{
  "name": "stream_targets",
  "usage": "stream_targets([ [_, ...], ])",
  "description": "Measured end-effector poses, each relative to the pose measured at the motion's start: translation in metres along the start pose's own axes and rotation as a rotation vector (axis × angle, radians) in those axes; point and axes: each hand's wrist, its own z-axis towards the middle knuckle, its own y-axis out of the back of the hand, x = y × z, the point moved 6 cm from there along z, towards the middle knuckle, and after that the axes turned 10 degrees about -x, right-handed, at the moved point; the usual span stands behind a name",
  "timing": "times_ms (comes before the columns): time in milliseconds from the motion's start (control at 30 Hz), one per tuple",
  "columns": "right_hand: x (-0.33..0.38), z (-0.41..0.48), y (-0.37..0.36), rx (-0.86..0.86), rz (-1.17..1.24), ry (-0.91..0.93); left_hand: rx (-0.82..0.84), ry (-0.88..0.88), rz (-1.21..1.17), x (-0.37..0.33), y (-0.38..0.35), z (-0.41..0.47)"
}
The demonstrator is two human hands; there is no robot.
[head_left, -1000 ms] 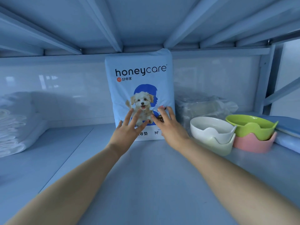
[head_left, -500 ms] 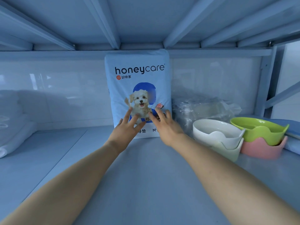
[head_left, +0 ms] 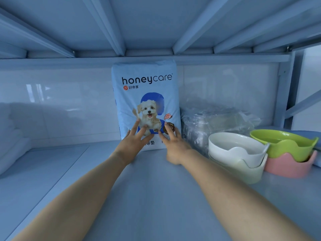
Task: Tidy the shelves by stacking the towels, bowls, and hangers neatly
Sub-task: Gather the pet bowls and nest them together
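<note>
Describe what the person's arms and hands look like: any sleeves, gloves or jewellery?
Both forearms are bare up to the picture's edge, so no sleeves show. The left hand and right hand wear no gloves, and no watch, bracelet or ring is visible on the wrists or fingers that show.

Pack (head_left: pixel 145 94) upright at shelf (head_left: pixel 156 197) back, bowls (head_left: pixel 239 153) right

Four bowls in two nested pairs: a white bowl (head_left: pixel 234 145) in a cream bowl (head_left: pixel 243 169), a green bowl (head_left: pixel 283 143) in a pink bowl (head_left: pixel 290 166). One dog-printed bag (head_left: pixel 145 94). One clear plastic package (head_left: pixel 213 119). Two hands.
</note>
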Motion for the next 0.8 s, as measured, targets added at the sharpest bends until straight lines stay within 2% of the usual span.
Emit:
stream_targets([
  [133,-0.001,-0.002,0.0,-0.002,-0.023,-0.006,0.024,-0.046,0.016,0.003,0.003,-0.003],
  [333,0.012,-0.017,0.004,0.018,0.087,0.014,0.112,0.141,-0.343,0.006,0.021,-0.027],
  [500,0.027,-0.036,0.029,-0.031,0.111,0.131,0.218,0.137,-0.256,0.023,0.042,-0.055],
  [800,0.055,-0.074,0.075,-0.099,0.339,0.212,0.125,0.355,-0.488,0.034,0.126,-0.095],
])
